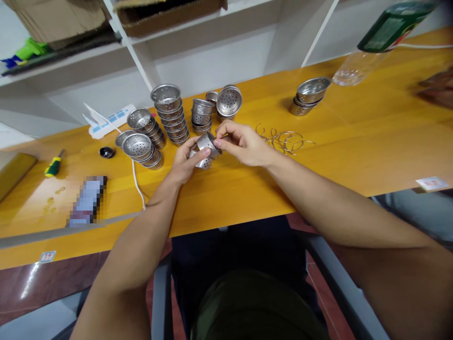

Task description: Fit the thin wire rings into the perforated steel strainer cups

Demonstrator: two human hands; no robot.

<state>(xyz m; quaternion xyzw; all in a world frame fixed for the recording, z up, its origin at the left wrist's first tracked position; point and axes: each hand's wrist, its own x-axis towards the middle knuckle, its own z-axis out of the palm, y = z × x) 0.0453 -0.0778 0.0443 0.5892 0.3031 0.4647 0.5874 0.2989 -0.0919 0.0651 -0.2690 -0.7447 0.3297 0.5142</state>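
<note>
My left hand (pixel 185 163) is closed around a small perforated metal cup (pixel 205 143), tilted with its rim toward the right. Just below it shows a second perforated cup (pixel 204 163), partly behind my fingers; whether it is held too I cannot tell. With thumb and bent fingers, my right hand (pixel 244 144) pinches at the rim of the upper cup. Anything small between those fingertips is hidden. Thin wire rings (pixel 286 140), several of them open loops, lie in a loose tangle on the table right of my right hand.
Stacks of perforated cups (pixel 169 115) stand behind my hands, with more cups (pixel 308 97) at right. A bottle (pixel 378 42), a phone (pixel 87 200), a screwdriver (pixel 54 165), a power strip (pixel 111 121) and a white cable (pixel 137 184) are around. Another person's blurred hand (pixel 439 89) shows far right.
</note>
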